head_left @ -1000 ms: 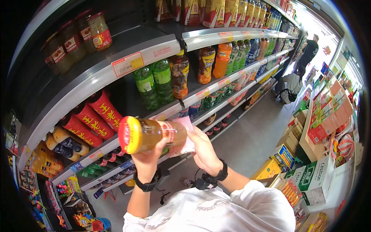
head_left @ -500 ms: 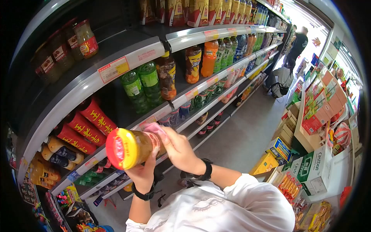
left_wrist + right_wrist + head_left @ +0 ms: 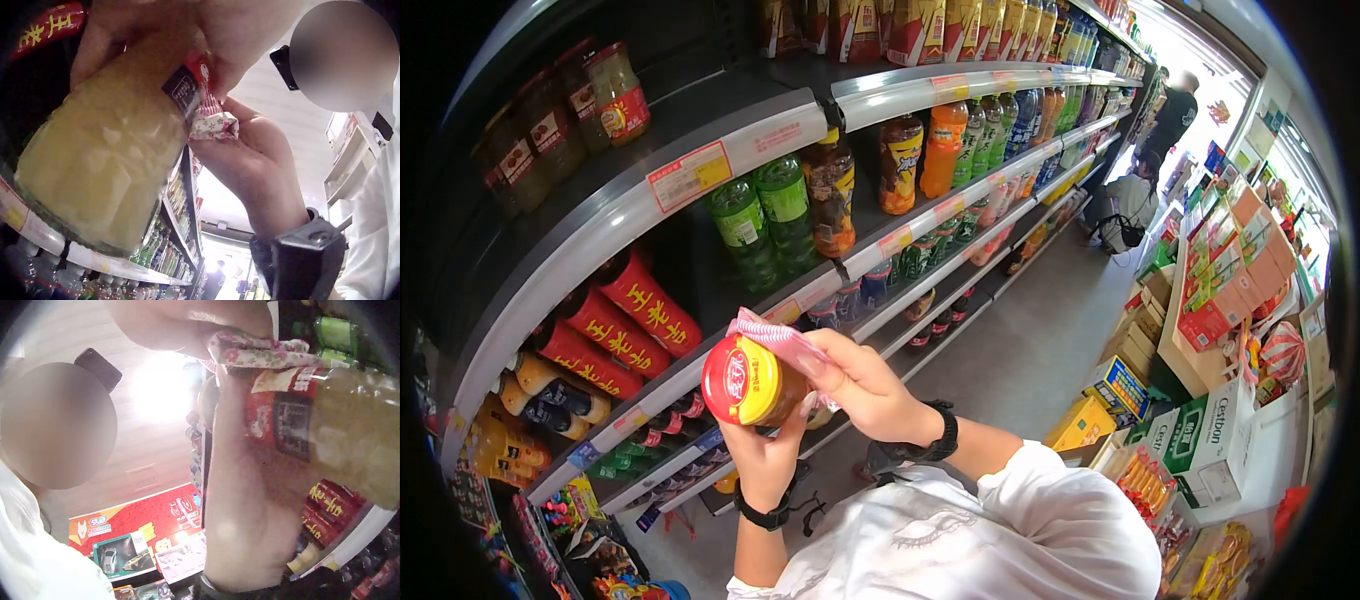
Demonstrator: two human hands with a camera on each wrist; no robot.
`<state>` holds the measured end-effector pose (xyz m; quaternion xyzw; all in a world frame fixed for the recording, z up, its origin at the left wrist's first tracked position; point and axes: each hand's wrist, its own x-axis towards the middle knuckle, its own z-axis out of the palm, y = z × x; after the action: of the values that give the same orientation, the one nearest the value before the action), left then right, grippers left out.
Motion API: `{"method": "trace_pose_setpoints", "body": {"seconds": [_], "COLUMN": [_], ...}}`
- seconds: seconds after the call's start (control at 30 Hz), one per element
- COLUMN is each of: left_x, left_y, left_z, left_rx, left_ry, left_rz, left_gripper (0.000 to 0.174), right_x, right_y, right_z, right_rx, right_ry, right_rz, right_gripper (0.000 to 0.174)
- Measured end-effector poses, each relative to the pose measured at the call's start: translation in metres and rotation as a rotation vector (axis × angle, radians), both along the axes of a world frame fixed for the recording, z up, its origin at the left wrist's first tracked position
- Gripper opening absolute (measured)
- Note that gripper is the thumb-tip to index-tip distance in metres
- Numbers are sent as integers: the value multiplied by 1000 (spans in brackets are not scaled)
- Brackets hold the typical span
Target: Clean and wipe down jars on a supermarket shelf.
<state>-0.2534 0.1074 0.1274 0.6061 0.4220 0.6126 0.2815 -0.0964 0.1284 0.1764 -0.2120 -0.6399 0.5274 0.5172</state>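
My left hand (image 3: 765, 460) grips a large glass jar (image 3: 106, 150) with a red-and-yellow lid (image 3: 750, 380) and a red label. The contents look cloudy and yellowish. In the head view the jar is tilted, its lid facing up toward me. My right hand (image 3: 865, 390) pinches a folded cloth (image 3: 775, 342), pink-striped on one face and floral on the other. The cloth lies against the jar's side beside the lid. In the right wrist view the floral face of the cloth (image 3: 262, 353) lies along the jar, above the label.
Shelves run along the left. Several jars (image 3: 618, 95) stand on the upper shelf, drink bottles (image 3: 765, 215) and red cans (image 3: 645, 305) below. Cartons (image 3: 1210, 440) and packaged snacks line the right side. Farther down the aisle are people (image 3: 1170, 120).
The jar has swung from lying sideways to showing me its lid. My right hand has moved the cloth from the jar's far end to beside the lid. The view has shifted a little.
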Motion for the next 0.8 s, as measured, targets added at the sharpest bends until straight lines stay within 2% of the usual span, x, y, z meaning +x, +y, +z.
{"method": "trace_pose_setpoints", "body": {"seconds": [0.07,0.1,0.13,0.2,0.23,0.33,0.47,0.5,0.57,0.7,0.77,0.8], "left_x": [-3,-5,-5,-6,-9,-20,-12,-8,-3,14,26,28], "left_y": [-1,0,0,0,-1,-6,2,5,6,9,3,1], "left_z": [-1,-1,5,19,23,27,17,17,24,25,42,48], "left_rx": [-70,-6,77,108,113,37,114,134,116,170,85,42], "left_ry": [-130,-174,-139,-255,-250,-322,-539,-551,-513,-706,-916,-1020], "left_rz": [0,14,44,108,160,155,74,51,3,-166,-110,-81], "left_gripper": [70,69,58,56,55,55,61,63,70,71,69,69], "right_x": [-6,-8,-8,-8,-3,-4,-25,-24,-22,-23,-16,-16], "right_y": [5,7,9,11,3,11,-1,-3,-6,-10,-25,-21], "right_z": [-7,-12,-19,-33,-33,-77,-64,-61,-56,-63,-47,-40], "right_rx": [186,278,283,298,66,-161,-794,-812,-735,-439,-354,-104], "right_ry": [-19,-26,-58,-123,-150,-165,408,413,475,469,529,373], "right_rz": [-48,-71,-80,-94,-14,9,71,37,23,-150,52,74], "right_gripper": [35,35,35,36,34,35,35,36,35,34,31,31]}}
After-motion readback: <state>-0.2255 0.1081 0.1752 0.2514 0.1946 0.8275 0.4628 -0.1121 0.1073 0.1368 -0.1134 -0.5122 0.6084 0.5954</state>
